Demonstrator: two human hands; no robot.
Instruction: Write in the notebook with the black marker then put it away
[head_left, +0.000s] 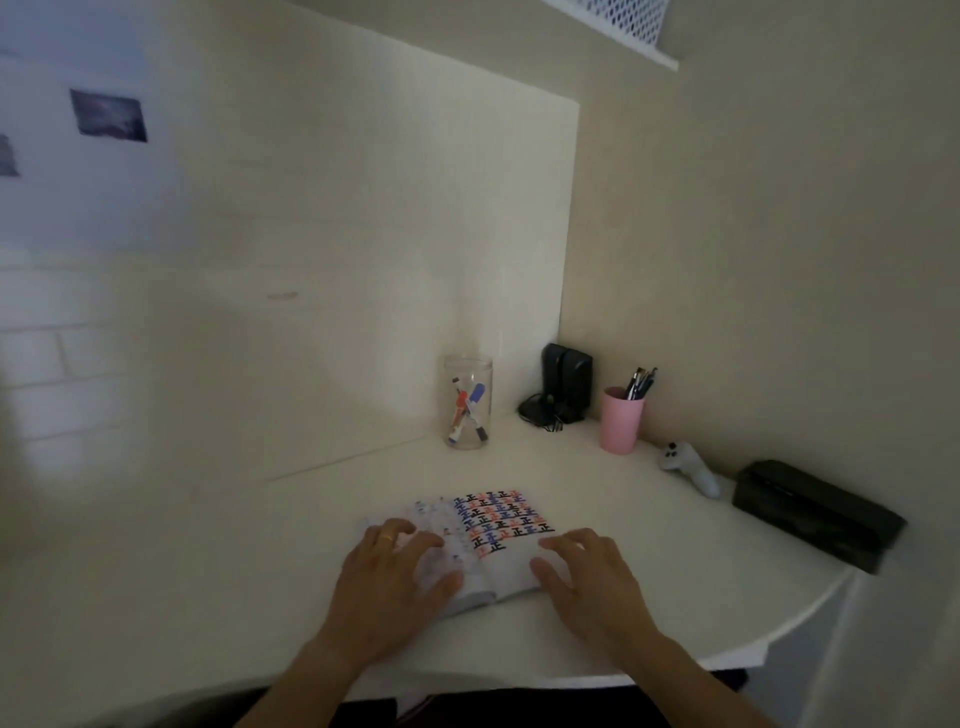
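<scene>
I have both hands flat and empty on the notebook (483, 540), left hand (395, 577) on its left page, right hand (592, 577) at its right edge, probably pinning it open. The markers, black included, stand in the jar (468, 402) behind it.

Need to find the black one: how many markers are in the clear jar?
3, all standing tilted and crossed inside the clear jar: an orange-capped marker, a blue-capped marker, a black-capped marker. More may be hidden.
</scene>
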